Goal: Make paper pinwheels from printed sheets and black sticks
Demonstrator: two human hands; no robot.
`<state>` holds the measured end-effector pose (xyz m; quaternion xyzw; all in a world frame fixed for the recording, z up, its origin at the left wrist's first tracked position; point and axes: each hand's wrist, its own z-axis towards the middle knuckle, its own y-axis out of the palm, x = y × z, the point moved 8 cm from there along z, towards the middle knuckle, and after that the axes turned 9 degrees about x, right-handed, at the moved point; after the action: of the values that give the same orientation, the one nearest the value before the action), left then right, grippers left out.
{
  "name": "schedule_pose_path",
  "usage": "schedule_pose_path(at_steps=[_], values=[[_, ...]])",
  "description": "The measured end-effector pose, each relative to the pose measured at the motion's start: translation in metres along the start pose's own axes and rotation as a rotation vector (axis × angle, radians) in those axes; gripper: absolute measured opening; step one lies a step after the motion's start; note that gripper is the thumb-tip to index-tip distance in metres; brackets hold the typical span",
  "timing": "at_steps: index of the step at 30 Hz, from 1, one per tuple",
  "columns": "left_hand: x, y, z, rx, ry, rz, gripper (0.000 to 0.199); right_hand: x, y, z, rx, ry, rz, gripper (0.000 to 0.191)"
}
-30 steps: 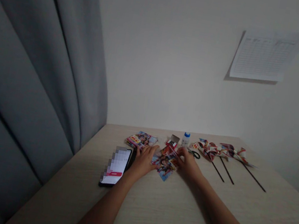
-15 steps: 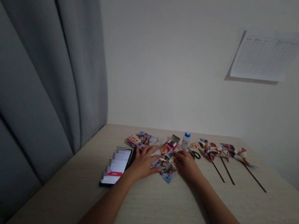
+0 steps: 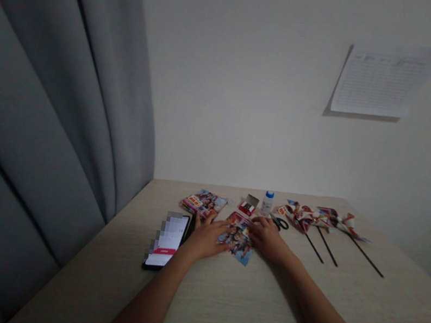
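A colourful printed paper (image 3: 238,240) lies flat on the table between my two hands, one corner pointing toward me. My left hand (image 3: 207,237) rests with spread fingers on the paper's left side. On its right edge lies my right hand (image 3: 267,239), fingers stretched out and touching the paper. Just beyond the paper stand a small open red box (image 3: 248,205) and a white bottle with a blue cap (image 3: 267,203). Dark-handled scissors (image 3: 281,223) lie behind my right hand.
A stack of similar printed papers (image 3: 203,202) sits behind my left hand, with a lit phone (image 3: 166,244) nearer me. Several paper pinwheels (image 3: 305,216) on dark sticks lie at the right. A grey curtain (image 3: 59,130) hangs beside the table's left edge.
The paper's far part, which was lifted and covered the red box's front, has come down flat. The red box now shows more fully. My hands have barely moved.
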<state>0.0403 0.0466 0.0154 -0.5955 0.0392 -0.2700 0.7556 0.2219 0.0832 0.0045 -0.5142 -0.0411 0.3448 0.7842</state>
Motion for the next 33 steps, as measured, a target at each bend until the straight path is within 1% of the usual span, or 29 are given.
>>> schedule_pose_path(at_steps=[4, 10, 13, 17, 20, 23, 28, 33], values=[[0.001, -0.004, 0.001, 0.002, -0.02, 0.006, 0.044, 0.004, 0.002, 0.0, -0.032, 0.03, 0.009, 0.031], [0.002, -0.009, 0.003, 0.024, -0.018, 0.001, 0.04, 0.0, 0.001, -0.002, -0.109, 0.036, 0.022, 0.033], [0.003, -0.008, 0.003, 0.012, -0.022, -0.01, 0.038, -0.002, -0.001, -0.003, -0.134, 0.04, 0.031, 0.037], [0.005, -0.006, 0.004, 0.012, -0.016, -0.063, 0.028, -0.005, -0.001, -0.004, -0.168, 0.032, 0.05, 0.041], [0.005, -0.003, 0.004, -0.012, -0.014, -0.119, 0.024, -0.006, -0.002, -0.004, -0.171, 0.025, 0.071, 0.042], [0.005, 0.0, 0.004, -0.047, -0.007, -0.148, 0.025, -0.006, -0.001, -0.004, -0.175, 0.02, 0.074, 0.042], [0.002, -0.001, 0.003, -0.05, -0.002, -0.1, 0.041, -0.005, 0.0, -0.004, -0.174, 0.031, 0.064, 0.045], [0.001, 0.0, 0.003, -0.064, -0.01, -0.065, 0.044, -0.006, -0.003, -0.004, -0.173, 0.023, 0.065, 0.044]])
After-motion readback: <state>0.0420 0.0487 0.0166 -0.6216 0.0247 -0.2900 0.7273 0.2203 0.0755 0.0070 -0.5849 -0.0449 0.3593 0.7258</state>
